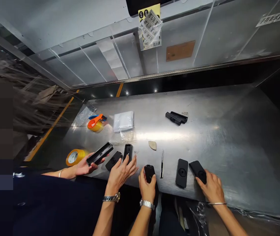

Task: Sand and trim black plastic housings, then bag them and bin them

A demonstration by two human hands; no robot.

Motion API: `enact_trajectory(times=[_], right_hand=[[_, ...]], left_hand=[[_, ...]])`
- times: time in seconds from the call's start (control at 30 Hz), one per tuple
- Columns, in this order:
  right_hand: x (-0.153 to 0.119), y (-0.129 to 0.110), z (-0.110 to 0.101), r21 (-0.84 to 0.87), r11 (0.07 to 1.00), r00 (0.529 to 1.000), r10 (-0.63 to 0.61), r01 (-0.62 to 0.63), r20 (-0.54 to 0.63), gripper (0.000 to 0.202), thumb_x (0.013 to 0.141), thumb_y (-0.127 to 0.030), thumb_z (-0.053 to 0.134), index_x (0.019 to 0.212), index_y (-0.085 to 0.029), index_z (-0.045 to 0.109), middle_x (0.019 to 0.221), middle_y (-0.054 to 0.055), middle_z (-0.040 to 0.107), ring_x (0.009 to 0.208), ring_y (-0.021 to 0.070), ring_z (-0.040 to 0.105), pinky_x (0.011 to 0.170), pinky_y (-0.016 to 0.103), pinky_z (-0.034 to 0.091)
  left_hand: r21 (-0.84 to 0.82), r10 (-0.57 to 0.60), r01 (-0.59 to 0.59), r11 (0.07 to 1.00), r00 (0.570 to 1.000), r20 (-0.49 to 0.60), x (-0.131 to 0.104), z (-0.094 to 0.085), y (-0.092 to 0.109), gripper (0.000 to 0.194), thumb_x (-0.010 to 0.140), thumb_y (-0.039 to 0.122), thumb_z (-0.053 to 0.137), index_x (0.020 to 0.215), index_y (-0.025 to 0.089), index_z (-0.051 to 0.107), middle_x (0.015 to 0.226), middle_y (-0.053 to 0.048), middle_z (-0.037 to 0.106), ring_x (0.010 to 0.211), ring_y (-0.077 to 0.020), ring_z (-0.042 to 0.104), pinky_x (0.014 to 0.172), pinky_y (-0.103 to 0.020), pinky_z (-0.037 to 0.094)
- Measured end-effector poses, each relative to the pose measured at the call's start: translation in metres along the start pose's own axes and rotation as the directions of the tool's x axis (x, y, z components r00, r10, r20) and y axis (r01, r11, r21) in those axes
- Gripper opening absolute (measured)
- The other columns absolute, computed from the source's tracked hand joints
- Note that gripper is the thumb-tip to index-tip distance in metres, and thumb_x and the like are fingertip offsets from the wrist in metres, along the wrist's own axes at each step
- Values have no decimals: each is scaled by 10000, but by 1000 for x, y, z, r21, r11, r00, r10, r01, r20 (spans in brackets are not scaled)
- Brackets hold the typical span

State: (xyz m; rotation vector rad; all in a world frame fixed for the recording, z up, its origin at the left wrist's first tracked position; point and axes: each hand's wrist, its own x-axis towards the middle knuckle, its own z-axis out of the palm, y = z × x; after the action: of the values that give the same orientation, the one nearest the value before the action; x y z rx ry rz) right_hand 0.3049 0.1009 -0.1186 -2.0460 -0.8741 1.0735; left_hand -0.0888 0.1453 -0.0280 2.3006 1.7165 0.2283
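My left hand, a metal watch on its wrist, grips a small black plastic housing at the table's front edge. To the right, the fingers of my right hand close around the near end of a black rectangular case, its round recess partly covered by my thumb. Just left of that, a similar black case lies flat, a ringed recess facing up. Between my hands rests a slim utility knife, and beyond it a beige wedge-shaped piece.
At left, a co-worker's hand holds an open black housing; the other hand is over more black parts. Tape rolls, a tape dispenser and clear bags lie beyond. Black pieces sit at the back.
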Motion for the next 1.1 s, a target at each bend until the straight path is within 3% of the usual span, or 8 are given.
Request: enact_trajectory(times=[0.2, 0.33, 0.5, 0.6, 0.7, 0.73, 0.87, 1.1], right_hand=[[-30, -32, -24, 369, 885, 932, 166, -284, 322, 471, 714, -526, 447, 925, -162, 659, 914, 136, 709, 936, 295, 635, 871, 479, 493], [-65, -63, -28, 663, 443, 777, 139, -604, 614, 415, 743, -446, 544, 1010, -170, 701, 931, 95, 732, 791, 193, 657, 740, 313, 537], [-89, -84, -18, 659, 226, 690, 102, -718, 717, 420, 696, -441, 663, 994, -153, 727, 957, 114, 740, 799, 204, 667, 739, 295, 546], [-96, -89, -14, 621, 192, 646, 110, -760, 756, 424, 664, -433, 706, 988, -160, 732, 960, 111, 744, 814, 202, 674, 757, 287, 545], [-99, -93, -11, 589, 173, 610, 112, -789, 784, 433, 633, -440, 732, 966, -164, 739, 947, 109, 749, 799, 195, 679, 768, 283, 543], [-100, -94, -11, 585, 171, 605, 108, -793, 789, 438, 628, -445, 734, 965, -165, 740, 950, 109, 749, 801, 195, 680, 773, 286, 543], [-103, -96, -7, 576, 190, 598, 80, -795, 798, 441, 645, -467, 714, 970, -170, 737, 964, 109, 747, 816, 195, 679, 770, 291, 542], [-112, -93, -1, 544, 294, 588, 82, -786, 805, 433, 685, -505, 647, 936, -164, 736, 949, 93, 742, 780, 192, 670, 755, 301, 537]], left_hand=[[493, 246, -365, 790, 925, 291, 0, 8, -6, 590, 791, -97, 199, 1196, 156, 544, 967, -94, 647, 1188, -224, 524, 958, -431, 473], [588, 254, -442, 678, 891, 376, 12, 2, -12, 522, 785, -81, 271, 1154, 157, 553, 1116, -122, 575, 1174, -248, 487, 1025, -470, 397], [354, -35, -50, 934, 973, 229, 62, -17, -19, 392, 823, -8, 265, 952, 125, 610, 978, -97, 576, 1093, -239, 489, 1021, -450, 348], [305, -195, 144, 941, 970, 145, 68, 9, 17, 306, 837, 67, 331, 947, 125, 611, 981, -114, 575, 1064, -265, 504, 970, -469, 377], [241, -406, 375, 895, 909, 95, 38, 69, 79, 362, 849, 241, 430, 1139, 49, 532, 1038, -190, 568, 962, -303, 537, 784, -469, 474], [62, -608, 608, 791, 794, -21, 26, 87, 99, 432, 853, 245, 428, 1242, 60, 455, 1143, -205, 531, 1013, -313, 514, 798, -482, 470], [-526, -600, 501, 687, 800, -21, -5, 110, 145, 467, 869, 286, 424, 1313, 145, 395, 1257, -153, 470, 1182, -269, 414, 1025, -498, 335], [-837, -518, 335, 433, 852, 73, -4, 57, 175, 401, 869, 303, 456, 1256, 196, 469, 1225, -116, 517, 1081, -203, 512, 923, -365, 429]])
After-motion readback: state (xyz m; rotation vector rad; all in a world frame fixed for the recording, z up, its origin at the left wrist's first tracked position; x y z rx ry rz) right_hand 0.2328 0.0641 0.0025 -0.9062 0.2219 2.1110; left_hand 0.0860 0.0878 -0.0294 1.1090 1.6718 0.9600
